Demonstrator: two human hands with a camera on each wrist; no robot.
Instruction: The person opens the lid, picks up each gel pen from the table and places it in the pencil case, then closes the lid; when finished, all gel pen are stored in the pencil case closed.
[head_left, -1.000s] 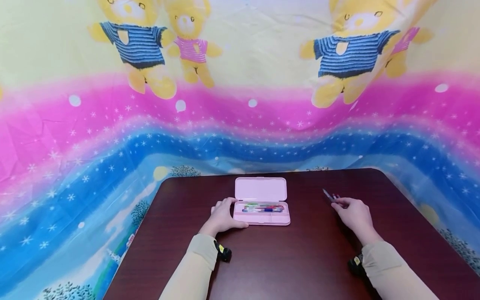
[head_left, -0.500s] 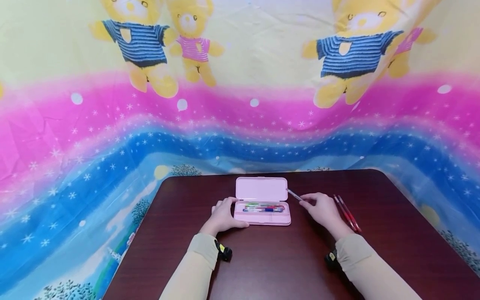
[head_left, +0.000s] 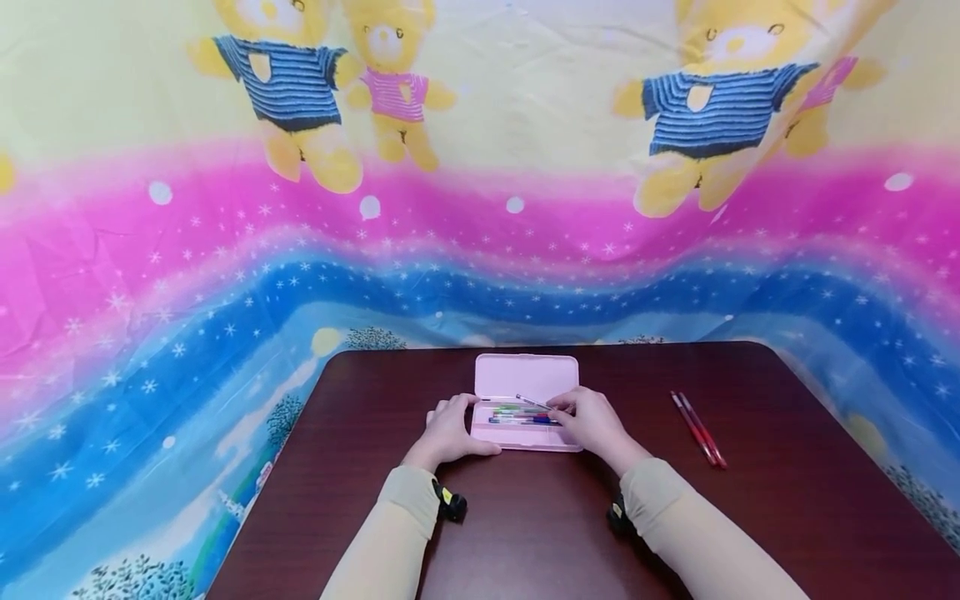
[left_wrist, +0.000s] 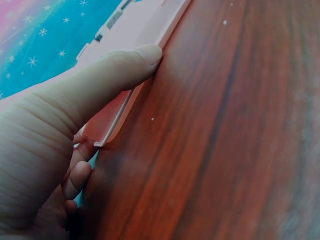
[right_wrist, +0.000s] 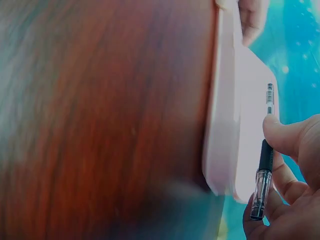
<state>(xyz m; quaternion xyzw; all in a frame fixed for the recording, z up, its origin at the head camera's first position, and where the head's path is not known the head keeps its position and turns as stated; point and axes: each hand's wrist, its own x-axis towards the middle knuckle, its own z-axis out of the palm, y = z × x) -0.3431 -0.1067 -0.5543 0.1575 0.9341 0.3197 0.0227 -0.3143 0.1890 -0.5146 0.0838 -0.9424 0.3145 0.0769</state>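
An opened pink pencil case (head_left: 527, 375) lies on the table with its lid tipped back. My left hand (head_left: 444, 430) grips its left end, thumb (left_wrist: 135, 62) along the front wall and fingers at the far side. Several pens (head_left: 517, 420), with green, red and blue showing, lie in the back compartment. My right hand (head_left: 596, 425) pinches a clear-barrelled pen with a black grip (right_wrist: 266, 160) between thumb and fingers. In the head view this pen slants over the case, above the other pens. The right hand covers the case's right end there.
Two red pens (head_left: 697, 429) lie side by side on the dark wooden table (head_left: 525, 525), right of the case. A patterned cloth with bears (head_left: 480, 225) hangs behind the table's far edge. Each wrist wears a small black camera.
My right hand has carried the clear pen leftward, from beside the two red pens to over the pencil case. The left hand keeps its hold on the case.
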